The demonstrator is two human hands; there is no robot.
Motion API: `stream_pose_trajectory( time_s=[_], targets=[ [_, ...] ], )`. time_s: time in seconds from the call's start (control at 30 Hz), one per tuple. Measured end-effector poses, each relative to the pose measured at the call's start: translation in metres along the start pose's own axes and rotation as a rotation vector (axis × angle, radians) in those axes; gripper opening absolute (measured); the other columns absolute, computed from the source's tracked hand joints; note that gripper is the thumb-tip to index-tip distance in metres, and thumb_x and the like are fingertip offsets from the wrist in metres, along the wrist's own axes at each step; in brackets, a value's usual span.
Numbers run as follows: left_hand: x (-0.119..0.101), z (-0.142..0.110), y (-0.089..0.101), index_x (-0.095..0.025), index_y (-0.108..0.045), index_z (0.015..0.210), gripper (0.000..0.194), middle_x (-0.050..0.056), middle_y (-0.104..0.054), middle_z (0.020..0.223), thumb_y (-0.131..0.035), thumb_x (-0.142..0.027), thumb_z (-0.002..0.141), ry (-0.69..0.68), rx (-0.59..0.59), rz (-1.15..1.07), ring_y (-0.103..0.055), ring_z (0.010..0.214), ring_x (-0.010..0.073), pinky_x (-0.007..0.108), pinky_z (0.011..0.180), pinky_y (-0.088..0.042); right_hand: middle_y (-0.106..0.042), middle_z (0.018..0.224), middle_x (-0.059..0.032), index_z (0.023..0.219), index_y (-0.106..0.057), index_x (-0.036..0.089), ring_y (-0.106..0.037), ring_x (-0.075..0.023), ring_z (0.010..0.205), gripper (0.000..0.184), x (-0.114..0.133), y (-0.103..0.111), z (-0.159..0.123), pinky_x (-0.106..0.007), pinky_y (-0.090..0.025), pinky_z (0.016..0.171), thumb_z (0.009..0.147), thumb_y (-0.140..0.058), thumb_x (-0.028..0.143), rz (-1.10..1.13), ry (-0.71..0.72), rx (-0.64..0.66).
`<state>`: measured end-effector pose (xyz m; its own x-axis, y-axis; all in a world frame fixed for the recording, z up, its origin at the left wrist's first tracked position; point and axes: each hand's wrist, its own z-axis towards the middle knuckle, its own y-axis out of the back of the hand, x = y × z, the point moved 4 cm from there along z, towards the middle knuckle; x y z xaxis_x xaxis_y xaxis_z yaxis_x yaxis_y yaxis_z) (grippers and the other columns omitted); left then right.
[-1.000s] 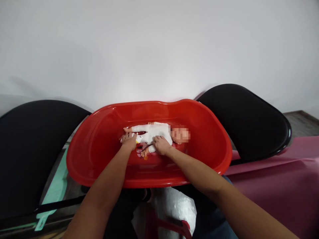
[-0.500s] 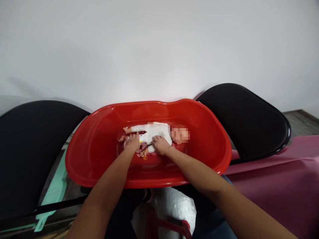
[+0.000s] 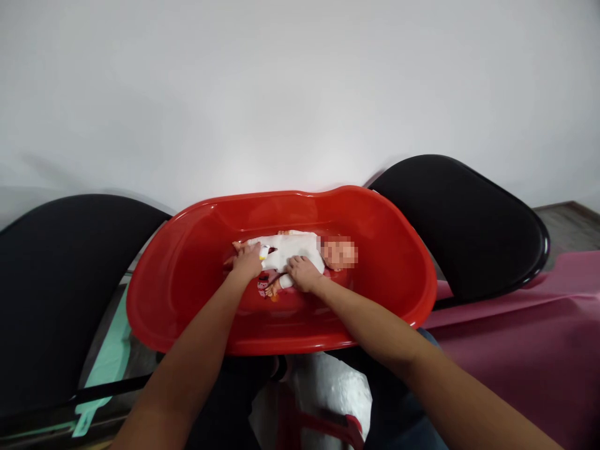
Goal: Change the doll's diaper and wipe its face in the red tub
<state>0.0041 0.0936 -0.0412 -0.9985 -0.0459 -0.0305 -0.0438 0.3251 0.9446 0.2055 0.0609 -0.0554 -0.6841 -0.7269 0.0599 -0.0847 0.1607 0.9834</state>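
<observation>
A baby doll (image 3: 302,243) in a white outfit lies on its back in a red tub (image 3: 180,294), head to the right and feet to the left. My left hand (image 3: 247,261) is over the doll's legs, closed on a small white and yellow thing (image 3: 264,252) whose kind I cannot make out. My right hand (image 3: 304,272) rests on the doll's chest, with bent fingers holding its near side. A printed picture (image 3: 263,284) shows on the tub's bottom beside the doll's near hand.
Black chair seats or backs stand at the left (image 3: 47,300) and right (image 3: 464,225) of the tub. Pink cloth (image 3: 515,350) lies at the right. A pale green strip (image 3: 110,356) is at the lower left. Behind the tub rises a white wall (image 3: 290,94).
My left hand has moved slightly away from me across the doll's legs, and the white and yellow thing has gone with it. My right hand stays on the doll's chest.
</observation>
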Motion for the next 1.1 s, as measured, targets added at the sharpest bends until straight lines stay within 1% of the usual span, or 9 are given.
stream_pose_trajectory(
  time_s=[0.1, 0.23, 0.3, 0.5, 0.6, 0.67, 0.83, 0.97, 1.1],
  targets=[
    [-0.021, -0.005, -0.015, -0.025, -0.023, 0.174, 0.077, 0.022, -0.037, 0.171, -0.047, -0.046, 0.103, -0.119, -0.003, 0.020, -0.041, 0.155, 0.0396, 0.055, 0.122, -0.035, -0.064, 0.130, -0.0199, 0.125, -0.071, 0.012, -0.056, -0.0340, 0.119, 0.047, 0.000, 0.001, 0.000, -0.045, -0.043, 0.103, 0.092, -0.074, 0.045, -0.001, -0.003, 0.003],
    [-0.030, -0.009, -0.030, -0.024, -0.014, 0.176, 0.093, 0.019, -0.028, 0.177, -0.051, -0.061, 0.100, -0.115, -0.004, 0.064, -0.027, 0.162, 0.0407, 0.059, 0.128, -0.024, -0.064, 0.131, -0.0192, 0.124, -0.071, 0.013, -0.056, -0.0337, 0.119, 0.045, 0.001, 0.002, 0.000, -0.045, -0.043, 0.105, 0.093, -0.073, 0.046, -0.007, -0.012, 0.009],
    [-0.027, -0.010, -0.031, -0.022, -0.015, 0.176, 0.088, 0.019, -0.031, 0.176, -0.048, -0.055, 0.102, -0.118, 0.005, 0.088, -0.030, 0.160, 0.0402, 0.058, 0.128, -0.025, -0.064, 0.131, -0.0190, 0.124, -0.071, 0.013, -0.056, -0.0334, 0.120, 0.043, 0.001, 0.003, -0.001, -0.045, -0.043, 0.105, 0.094, -0.073, 0.044, -0.010, -0.016, 0.011],
    [-0.009, -0.012, -0.024, -0.016, -0.028, 0.174, 0.071, 0.020, -0.043, 0.169, -0.035, -0.021, 0.103, -0.066, 0.019, 0.174, -0.031, 0.159, 0.0399, 0.061, 0.126, -0.025, -0.064, 0.131, -0.0192, 0.124, -0.072, 0.013, -0.056, -0.0334, 0.120, 0.037, 0.002, 0.002, -0.001, -0.044, -0.044, 0.103, 0.095, -0.070, 0.036, -0.020, -0.010, 0.004],
    [-0.002, -0.013, -0.019, -0.019, -0.036, 0.171, 0.068, 0.019, -0.048, 0.166, -0.031, -0.018, 0.103, -0.039, -0.008, 0.206, -0.037, 0.156, 0.0390, 0.058, 0.122, -0.031, -0.064, 0.130, -0.0191, 0.124, -0.072, 0.013, -0.056, -0.0333, 0.120, 0.034, 0.001, 0.001, 0.000, -0.044, -0.044, 0.103, 0.096, -0.066, 0.031, -0.011, -0.013, 0.003],
    [0.004, -0.012, -0.016, -0.020, -0.043, 0.167, 0.065, 0.021, -0.049, 0.164, -0.032, -0.019, 0.103, 0.000, 0.003, 0.208, -0.046, 0.149, 0.0391, 0.055, 0.116, -0.038, -0.064, 0.130, -0.0191, 0.124, -0.072, 0.013, -0.056, -0.0336, 0.120, 0.034, 0.001, 0.000, 0.000, -0.045, -0.044, 0.103, 0.096, -0.065, 0.032, -0.005, -0.014, 0.003],
    [0.016, -0.004, -0.002, -0.009, -0.057, 0.153, 0.056, 0.029, -0.054, 0.156, -0.038, -0.018, 0.101, 0.177, 0.017, 0.154, -0.061, 0.132, 0.0401, 0.051, 0.106, -0.045, -0.064, 0.131, -0.0194, 0.124, -0.072, 0.014, -0.056, -0.0337, 0.121, 0.033, 0.003, 0.002, -0.001, -0.045, -0.044, 0.104, 0.097, -0.064, 0.030, -0.001, -0.020, 0.002],
    [0.006, -0.002, 0.017, -0.008, -0.058, 0.150, 0.054, 0.029, -0.059, 0.148, -0.038, -0.016, 0.100, 0.199, -0.146, 0.086, -0.063, 0.129, 0.0386, 0.049, 0.103, -0.046, -0.064, 0.130, -0.0194, 0.124, -0.073, 0.014, -0.057, -0.0342, 0.122, 0.032, 0.004, 0.003, -0.001, -0.045, -0.045, 0.103, 0.096, -0.066, 0.030, -0.005, -0.027, 0.009],
    [-0.021, 0.001, 0.033, -0.018, -0.047, 0.161, 0.059, 0.022, -0.064, 0.141, -0.042, -0.020, 0.102, 0.026, -0.335, 0.009, -0.061, 0.129, 0.0355, 0.048, 0.109, -0.043, -0.065, 0.129, -0.0186, 0.125, -0.074, 0.014, -0.058, -0.0331, 0.119, 0.034, 0.005, 0.004, 0.000, -0.044, -0.045, 0.102, 0.095, -0.068, 0.030, -0.008, -0.029, 0.014]
  ],
)
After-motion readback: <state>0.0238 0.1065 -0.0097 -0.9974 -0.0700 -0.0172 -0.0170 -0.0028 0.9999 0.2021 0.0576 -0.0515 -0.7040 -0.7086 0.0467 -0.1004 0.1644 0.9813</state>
